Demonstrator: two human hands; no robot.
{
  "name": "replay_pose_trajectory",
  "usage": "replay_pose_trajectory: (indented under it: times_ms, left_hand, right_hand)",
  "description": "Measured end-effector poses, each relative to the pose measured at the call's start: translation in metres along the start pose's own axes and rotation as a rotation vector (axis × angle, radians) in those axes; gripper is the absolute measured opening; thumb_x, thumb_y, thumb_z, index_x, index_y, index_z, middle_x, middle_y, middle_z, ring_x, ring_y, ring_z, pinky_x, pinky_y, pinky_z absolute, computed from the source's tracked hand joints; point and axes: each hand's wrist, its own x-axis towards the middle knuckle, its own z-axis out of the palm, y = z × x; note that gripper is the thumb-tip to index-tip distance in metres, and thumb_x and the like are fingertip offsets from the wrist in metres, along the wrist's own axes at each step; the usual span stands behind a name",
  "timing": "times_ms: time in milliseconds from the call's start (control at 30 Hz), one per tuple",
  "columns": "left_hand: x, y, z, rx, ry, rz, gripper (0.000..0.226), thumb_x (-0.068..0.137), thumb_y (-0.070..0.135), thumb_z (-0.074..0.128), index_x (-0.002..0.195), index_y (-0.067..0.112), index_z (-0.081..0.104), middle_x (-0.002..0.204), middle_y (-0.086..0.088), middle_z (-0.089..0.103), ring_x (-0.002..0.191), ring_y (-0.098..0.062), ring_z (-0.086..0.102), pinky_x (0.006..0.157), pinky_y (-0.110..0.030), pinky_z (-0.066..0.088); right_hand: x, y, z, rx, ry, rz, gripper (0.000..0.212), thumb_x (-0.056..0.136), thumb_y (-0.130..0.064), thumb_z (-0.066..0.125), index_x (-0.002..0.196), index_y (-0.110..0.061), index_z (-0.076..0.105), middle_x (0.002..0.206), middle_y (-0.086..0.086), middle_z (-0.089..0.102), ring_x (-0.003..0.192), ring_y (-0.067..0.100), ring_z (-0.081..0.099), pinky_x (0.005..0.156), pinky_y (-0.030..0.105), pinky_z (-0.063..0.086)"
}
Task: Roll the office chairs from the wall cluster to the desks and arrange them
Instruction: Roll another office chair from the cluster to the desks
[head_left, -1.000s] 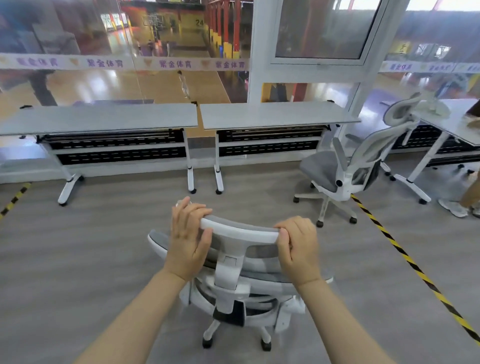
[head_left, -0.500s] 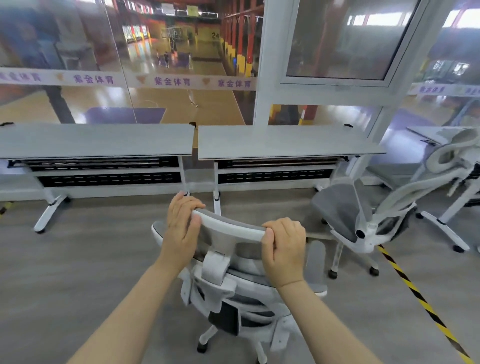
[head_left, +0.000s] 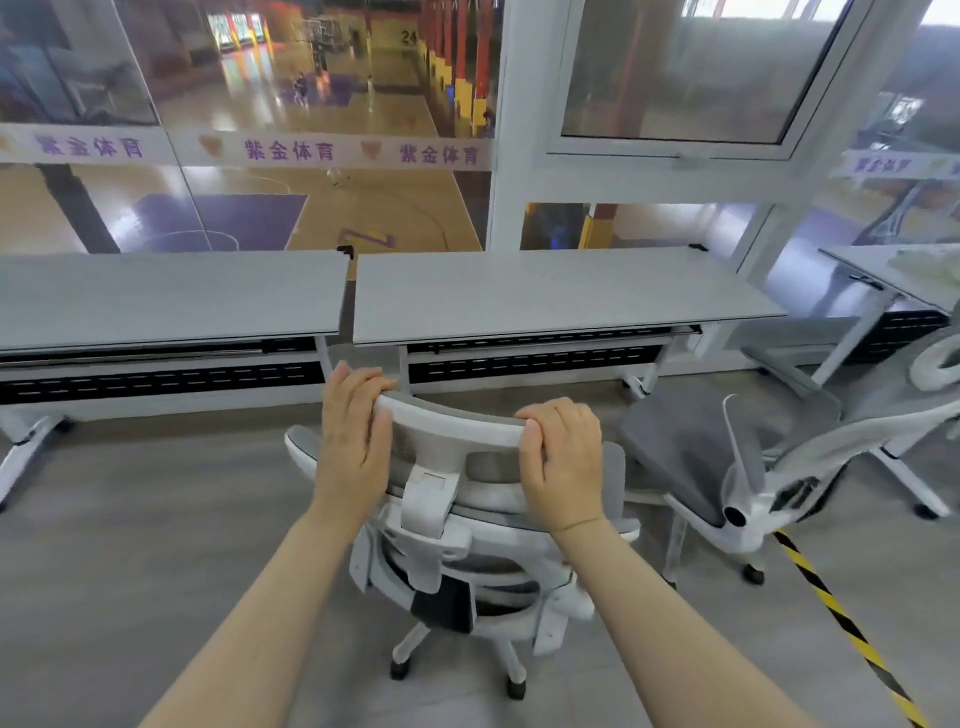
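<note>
Bare forearms entering from bottom edge, converging on chair (head_left: 457, 530). Left hand (head_left: 353, 441) wrapped over left end of headrest (head_left: 457, 421), fingers curled over top rim. Right hand (head_left: 563, 457) clamped on right end, fingers folded over rim, thumb on near face. Both closed firmly on headrest.

Headrest: curved white plastic frame, grey mesh infill. White plastic bracket below, joined to ribbed white back frame with dark lumbar pad. Grey mesh seat edges visible at both sides. White spoked base on black castors resting on floor (head_left: 130, 545). Chair facing away from viewer, just short of gap between two desks, back toward wearer.

Floor: grey wood-grain planks, matt. Tape (head_left: 852, 634) in yellow and black diagonal stripes running along floor at right, passing under second chair.

Second chair (head_left: 727, 467) to right, near held chair, not touching as far as visible. Same white frame, grey mesh seat and back, armrest flipped upright, looped white headrest at right edge. Turned sideways, near right desk's end.

Left desk (head_left: 156, 301) and right desk (head_left: 545, 291) side by side, narrow gap between. Flat rectangular tops, pale grey, faintly textured. Perforated black panels underneath, white angled legs on castors. Third desk (head_left: 893, 270) at far right, angled, partly cut off.

Glass wall (head_left: 311, 208) behind desks, white band with purple characters across. White-framed window (head_left: 675, 78) at upper right. Beyond glass: glossy wooden court, purple painted zones, red and yellow pillars.
</note>
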Motion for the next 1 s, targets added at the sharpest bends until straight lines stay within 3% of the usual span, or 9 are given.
replay_pose_trajectory:
  times_ms: [167,333,467,500,567,667,833,933,1000]
  left_hand:
    - [0.050,-0.025,0.025,0.082,-0.031,0.044,0.037,0.100,0.022,0.032,0.128,0.007,0.052,0.140,-0.007,0.046,0.145,-0.029,0.021,0.120,-0.045,0.016]
    - [0.081,-0.036,0.038,0.083,-0.063,-0.011,0.043,0.099,0.029,0.031,0.135,0.011,0.048,0.149,-0.004,0.040,0.148,-0.021,0.013,0.122,-0.034,0.010]
    - [0.092,-0.030,0.042,0.137,-0.101,-0.037,0.047,0.095,0.030,0.036,0.138,0.015,0.045,0.152,-0.003,0.037,0.149,-0.021,0.011,0.121,-0.044,0.013]
    - [0.092,-0.026,0.043,0.173,-0.132,-0.013,0.051,0.093,0.032,0.037,0.140,0.014,0.044,0.152,-0.003,0.036,0.149,-0.021,0.011,0.121,-0.043,0.012]
    - [0.087,-0.017,0.049,0.237,-0.211,0.053,0.058,0.088,0.033,0.039,0.143,0.013,0.040,0.154,-0.003,0.034,0.149,-0.021,0.010,0.122,-0.036,0.008]
    - [0.075,0.006,0.060,0.247,-0.318,0.162,0.059,0.088,0.029,0.042,0.144,0.011,0.039,0.156,-0.005,0.031,0.149,-0.023,0.011,0.120,-0.023,0.000]
    - [0.032,0.060,0.107,0.129,-0.610,0.392,0.048,0.089,0.034,0.040,0.135,0.022,0.049,0.150,0.005,0.038,0.146,-0.014,0.019,0.116,-0.016,0.002]
    - [-0.013,0.096,0.142,0.007,-0.807,0.530,0.048,0.089,0.039,0.033,0.131,0.026,0.051,0.146,0.013,0.036,0.145,-0.009,0.016,0.112,-0.010,0.000]
    - [-0.048,0.122,0.162,-0.035,-0.916,0.618,0.047,0.088,0.041,0.034,0.129,0.027,0.053,0.143,0.014,0.041,0.143,-0.008,0.022,0.115,-0.013,0.007]
  right_hand:
    - [0.048,0.023,0.021,0.011,-0.058,0.038,0.030,0.096,-0.025,0.034,0.092,-0.019,0.064,0.092,-0.008,0.058,0.088,0.010,0.048,0.085,0.025,0.034]
    - [0.072,0.039,0.026,0.004,-0.168,0.067,0.026,0.099,-0.023,0.039,0.113,-0.019,0.060,0.114,-0.008,0.056,0.112,0.011,0.048,0.103,0.027,0.034]
    - [0.078,0.039,0.022,0.043,-0.269,0.154,0.040,0.095,-0.018,0.049,0.135,-0.021,0.049,0.142,-0.009,0.041,0.136,0.004,0.027,0.113,0.018,0.018]
    - [0.076,0.038,0.018,0.051,-0.313,0.175,0.047,0.095,-0.019,0.050,0.141,-0.024,0.043,0.150,-0.011,0.033,0.141,0.003,0.019,0.114,0.017,0.013]
    - [0.069,0.038,0.007,0.088,-0.367,0.228,0.053,0.096,-0.020,0.049,0.146,-0.028,0.035,0.157,-0.013,0.021,0.143,0.005,0.019,0.114,0.022,0.019]
    - [0.045,0.043,-0.018,0.094,-0.391,0.313,0.048,0.096,-0.022,0.050,0.142,-0.028,0.037,0.150,-0.013,0.031,0.136,0.002,0.027,0.112,0.029,0.032]
    - [-0.030,0.058,-0.075,-0.042,-0.339,0.492,0.044,0.095,-0.027,0.049,0.137,-0.029,0.039,0.135,-0.011,0.044,0.128,0.005,0.034,0.108,0.027,0.033]
    - [-0.091,0.060,-0.125,-0.164,-0.271,0.627,0.044,0.093,-0.031,0.046,0.137,-0.025,0.042,0.137,-0.010,0.044,0.129,0.009,0.036,0.108,0.030,0.032]
    - [-0.139,0.054,-0.163,-0.222,-0.211,0.760,0.044,0.094,-0.028,0.046,0.138,-0.026,0.042,0.139,-0.010,0.043,0.129,0.010,0.037,0.108,0.028,0.032]
